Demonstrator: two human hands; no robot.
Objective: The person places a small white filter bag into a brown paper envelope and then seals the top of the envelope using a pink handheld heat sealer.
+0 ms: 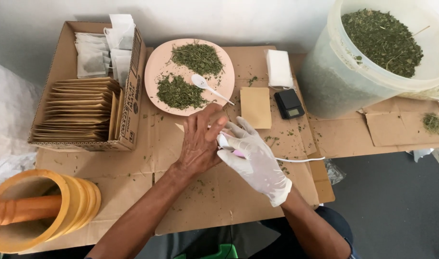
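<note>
Two hands meet over a small white and pink device on a cardboard-covered desk [258,201].

From the left: a wooden mortar and pestle [32,211], then a cardboard box [128,96] of brown envelopes, then a pink plate [157,67] bearing two heaps of dried green herb and a white spoon [207,86]. The bare left hand [200,144] lies flat, fingers spread, on the device [226,143]; the gloved right hand [255,160] curls round it. Farther right stand a small black scale [289,103] and a large herb-filled bucket [344,81].
</note>
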